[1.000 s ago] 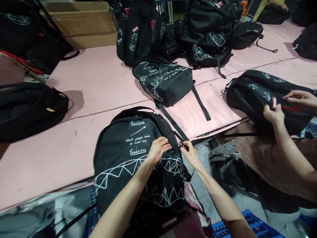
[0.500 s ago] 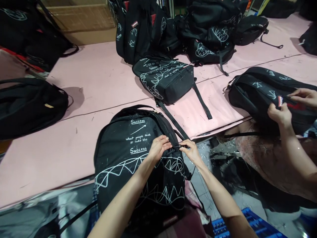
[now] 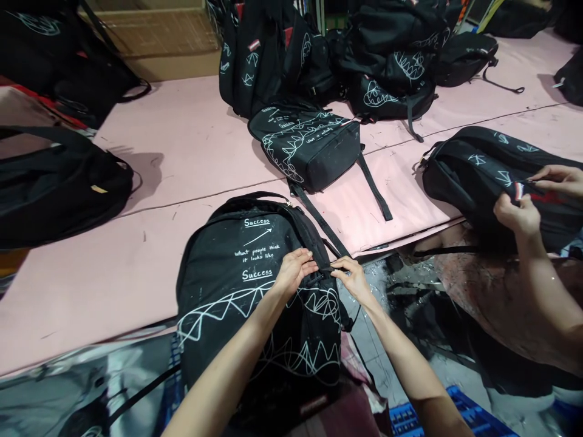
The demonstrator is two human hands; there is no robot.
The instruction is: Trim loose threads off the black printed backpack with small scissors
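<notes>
A black backpack (image 3: 214,261) with white lettering and scribbled lines leans against the table's front edge, facing me. My left hand (image 3: 297,267) rests on its right part, fingers closed together at the side seam and gripping the cloth there. Close beside it, my right hand (image 3: 351,278) pinches a small dark piece at the backpack's side; the fingers hide most of it. A black strap (image 3: 325,227) runs from just behind my right hand up toward another printed backpack (image 3: 310,145) lying on the table.
The pink-covered table (image 3: 182,164) holds more backpacks, several piled at the back (image 3: 392,67). On the right, a co-worker's hands (image 3: 519,212) handle another backpack (image 3: 460,164). A cardboard box (image 3: 159,36) stands behind. Blue plastic crates (image 3: 460,413) sit below.
The view has shifted slightly, so things appear a little to the right. My right fingers have closed in on the dark piece, less of which shows now. My left hand stays in place.
</notes>
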